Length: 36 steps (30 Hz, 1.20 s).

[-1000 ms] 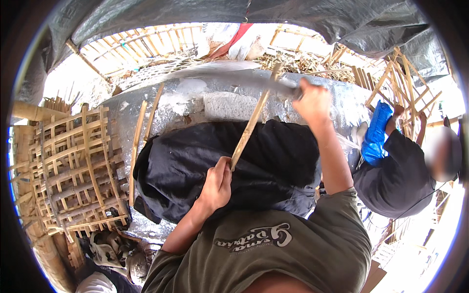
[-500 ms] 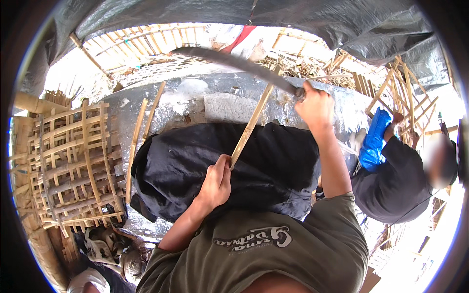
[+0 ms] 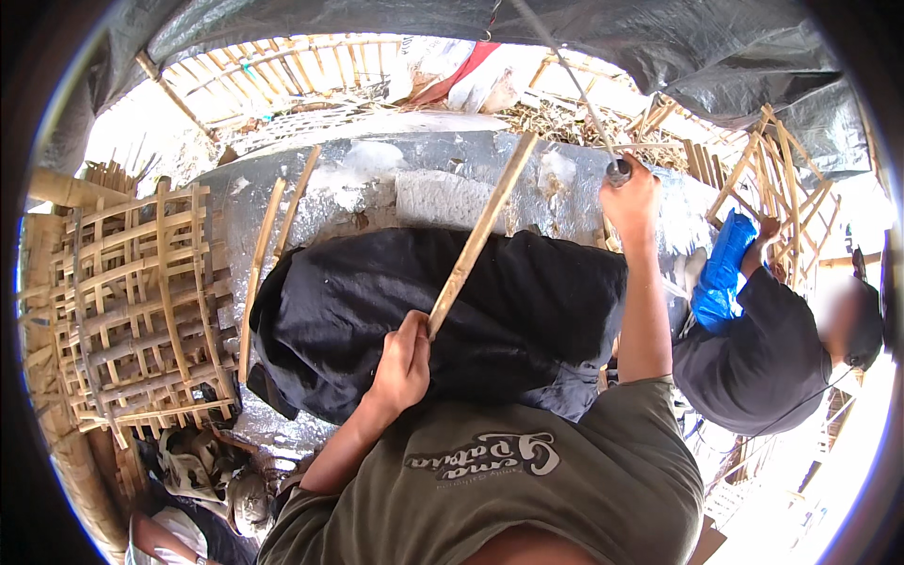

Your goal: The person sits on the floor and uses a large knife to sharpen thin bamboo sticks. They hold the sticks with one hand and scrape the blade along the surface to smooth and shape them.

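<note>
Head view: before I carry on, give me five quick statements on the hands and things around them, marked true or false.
1. The left hand grips a bamboo strip. True.
2. The right hand is empty. False: the right hand holds a machete by its handle.
3. The machete's blade is clear of the strip. True.
4. A blue plastic bundle is right of the black cloth. True.
5. The bamboo lattice is right of the cloth. False: the lattice is left of it.
</note>
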Available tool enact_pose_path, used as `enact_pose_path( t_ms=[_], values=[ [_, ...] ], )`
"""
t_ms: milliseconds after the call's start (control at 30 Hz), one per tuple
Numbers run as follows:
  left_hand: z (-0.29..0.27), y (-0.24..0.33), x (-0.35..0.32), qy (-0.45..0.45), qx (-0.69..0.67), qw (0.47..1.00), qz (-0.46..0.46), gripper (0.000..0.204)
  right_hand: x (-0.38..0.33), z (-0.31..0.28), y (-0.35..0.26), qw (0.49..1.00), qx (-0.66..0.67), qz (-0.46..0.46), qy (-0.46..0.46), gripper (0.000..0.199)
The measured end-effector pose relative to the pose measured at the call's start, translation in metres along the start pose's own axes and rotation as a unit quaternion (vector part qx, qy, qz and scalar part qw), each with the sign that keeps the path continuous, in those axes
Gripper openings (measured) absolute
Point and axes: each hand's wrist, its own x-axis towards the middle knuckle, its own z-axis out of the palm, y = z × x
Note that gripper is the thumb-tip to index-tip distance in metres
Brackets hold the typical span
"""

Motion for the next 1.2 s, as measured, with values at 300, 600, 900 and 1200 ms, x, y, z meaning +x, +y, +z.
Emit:
enact_pose_path(
  t_ms=[300,600,900,1200],
  values=[
    [-0.012,0.014,0.016,0.09,0.169,0.977,0.091,0.008,-0.024,0.002,0.011,0.987,0.142,0.038,-0.068,0.025],
    [-0.02,0.033,0.028,0.115,0.231,0.957,0.13,0.014,-0.015,-0.009,-0.018,0.846,0.501,0.032,-0.18,0.028],
    [-0.034,0.077,0.048,0.092,0.327,0.91,0.237,0.017,-0.005,-0.037,-0.046,0.687,0.702,0.03,-0.184,0.024],
    [-0.057,0.063,0.051,0.062,0.372,0.889,0.26,0.025,-0.014,-0.041,-0.033,0.668,0.719,0.104,-0.163,0.019]
  ],
)
